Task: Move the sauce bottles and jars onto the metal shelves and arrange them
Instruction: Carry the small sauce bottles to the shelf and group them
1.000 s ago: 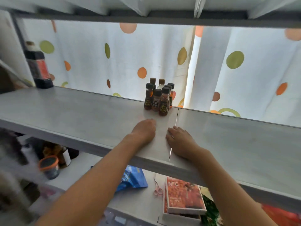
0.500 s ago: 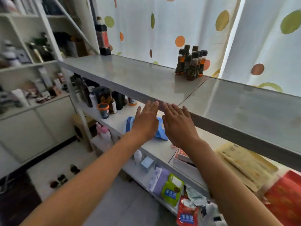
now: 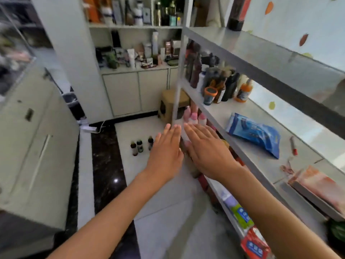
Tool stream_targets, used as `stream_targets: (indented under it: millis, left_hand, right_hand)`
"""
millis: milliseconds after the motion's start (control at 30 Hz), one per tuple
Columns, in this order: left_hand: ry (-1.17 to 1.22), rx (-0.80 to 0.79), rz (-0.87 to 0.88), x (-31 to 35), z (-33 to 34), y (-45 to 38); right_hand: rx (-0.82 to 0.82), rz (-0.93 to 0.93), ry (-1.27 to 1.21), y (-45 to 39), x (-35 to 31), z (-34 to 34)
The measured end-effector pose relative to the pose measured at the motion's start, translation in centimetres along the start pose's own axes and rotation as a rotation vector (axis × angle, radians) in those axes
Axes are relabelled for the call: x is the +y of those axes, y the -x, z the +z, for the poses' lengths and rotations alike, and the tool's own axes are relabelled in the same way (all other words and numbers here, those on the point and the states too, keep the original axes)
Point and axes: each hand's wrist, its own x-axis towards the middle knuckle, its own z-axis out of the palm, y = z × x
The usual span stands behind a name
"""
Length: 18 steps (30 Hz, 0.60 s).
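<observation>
Both hands hang at the centre of the frame, palms down and side by side. The left hand (image 3: 165, 156) and right hand (image 3: 209, 152) have fingers stretched flat and together, holding nothing. Just beyond the left fingertips, three small bottles (image 3: 141, 146) stand on the floor (image 3: 168, 212), well apart from the shelves (image 3: 261, 53) on the right. The empty, open hands point toward them, probably to gather several at once. More bottles (image 3: 220, 85) crowd the middle shelf, upper right of centre, beside a blue packet (image 3: 255, 135).
</observation>
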Motion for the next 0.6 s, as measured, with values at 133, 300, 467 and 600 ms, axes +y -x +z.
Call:
stream_targets:
  millis: [133,300,467,600]
  left_hand:
    - [0.131,0.095,-0.183,-8.5,-5.0,4.9]
    - [0.160,0.264,-0.492,-18.9,-11.4,12.3]
    - [0.123,0.364,-0.734,-28.4,-15.8,20.4]
    - [0.104,0.416,-0.883,-34.4,-18.4,26.5]
  right_hand:
    - [-0.049,-0.180,-0.045,-5.3,-9.5,3.2]
    - [-0.071,-0.304,-0.077,-10.8,-21.9,7.7]
    - [-0.135,-0.400,-0.177,-14.8,-34.5,11.5]
    - [-0.188,-0.545,-0.246,-15.9,-44.2,14.4]
